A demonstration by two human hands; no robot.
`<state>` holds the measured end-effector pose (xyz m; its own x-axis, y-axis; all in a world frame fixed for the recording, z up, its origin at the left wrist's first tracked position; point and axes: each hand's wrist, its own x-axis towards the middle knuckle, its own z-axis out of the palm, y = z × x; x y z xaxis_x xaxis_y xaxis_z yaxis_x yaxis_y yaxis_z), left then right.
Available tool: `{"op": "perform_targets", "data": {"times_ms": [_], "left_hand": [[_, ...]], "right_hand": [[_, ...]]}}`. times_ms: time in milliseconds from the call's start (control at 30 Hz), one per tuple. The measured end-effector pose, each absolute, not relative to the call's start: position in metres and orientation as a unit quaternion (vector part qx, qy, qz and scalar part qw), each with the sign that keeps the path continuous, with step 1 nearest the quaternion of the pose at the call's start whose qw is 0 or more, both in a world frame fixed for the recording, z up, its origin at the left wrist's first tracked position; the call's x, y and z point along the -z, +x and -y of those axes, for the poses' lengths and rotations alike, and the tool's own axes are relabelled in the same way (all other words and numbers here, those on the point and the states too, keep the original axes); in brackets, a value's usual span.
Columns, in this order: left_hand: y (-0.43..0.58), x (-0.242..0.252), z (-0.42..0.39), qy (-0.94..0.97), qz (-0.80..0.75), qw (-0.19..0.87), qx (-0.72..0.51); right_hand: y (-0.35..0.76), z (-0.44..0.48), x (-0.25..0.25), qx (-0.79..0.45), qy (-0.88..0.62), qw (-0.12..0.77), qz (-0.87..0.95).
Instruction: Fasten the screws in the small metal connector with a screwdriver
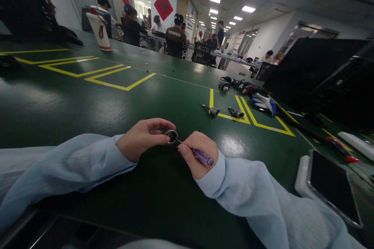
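Note:
My left hand (143,138) pinches a small metal hole saw (171,136) between thumb and fingers, its round open rim facing me. A screwdriver (203,157) with a clear purple handle is in my closed right hand (200,149). Its thin shaft points left to the side of the hole saw; whether the tip touches is too small to tell. Beyond my right hand, two more hole saws with shanks lie on the green table (111,105): one (214,111) across a yellow tape line, the other (237,113) to its right.
Dark cabled tools (224,85) and a white-blue glove (263,104) lie at the back right. Nearer on the right are a phone (333,184) and a red-black handled tool (340,149). A paper cup (99,33) stands at the far left. People sit at tables beyond.

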<state>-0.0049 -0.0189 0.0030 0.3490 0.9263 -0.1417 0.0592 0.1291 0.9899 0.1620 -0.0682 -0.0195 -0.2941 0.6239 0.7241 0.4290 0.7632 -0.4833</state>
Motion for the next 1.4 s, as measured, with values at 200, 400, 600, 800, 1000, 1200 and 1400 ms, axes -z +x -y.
{"op": "perform_targets", "data": {"times_ms": [200,400,600,800,1000,1200,1400], "left_hand": [[-0.0021,-0.0016,0.0195,0.573,-0.443,0.584,-0.366],[-0.0013,-0.0021,0.0173,0.57,-0.45,0.588,-0.357],[-0.0013,-0.0051,0.0194,0.571,-0.451,0.593,-0.345],[0.0,-0.0045,0.02,0.573,-0.449,0.59,-0.349],[-0.001,-0.0018,0.0182,0.568,-0.445,0.596,-0.351],[-0.0003,-0.0021,0.0175,0.569,-0.448,0.593,-0.352],[-0.0001,-0.0034,0.0182,0.569,-0.446,0.594,-0.352]], "right_hand": [[0.1596,0.0685,0.0199,-0.076,-0.309,0.461,0.828],[0.1608,0.0701,0.0192,-0.08,-0.307,0.447,0.836],[0.1623,0.0714,0.0178,-0.074,-0.291,0.43,0.851],[0.1614,0.0707,0.0179,-0.081,-0.294,0.434,0.848],[0.1608,0.0714,0.0165,-0.081,-0.298,0.425,0.851],[0.1586,0.072,0.0179,-0.074,-0.311,0.438,0.84],[0.1592,0.0723,0.0159,-0.084,-0.313,0.439,0.838]]}}
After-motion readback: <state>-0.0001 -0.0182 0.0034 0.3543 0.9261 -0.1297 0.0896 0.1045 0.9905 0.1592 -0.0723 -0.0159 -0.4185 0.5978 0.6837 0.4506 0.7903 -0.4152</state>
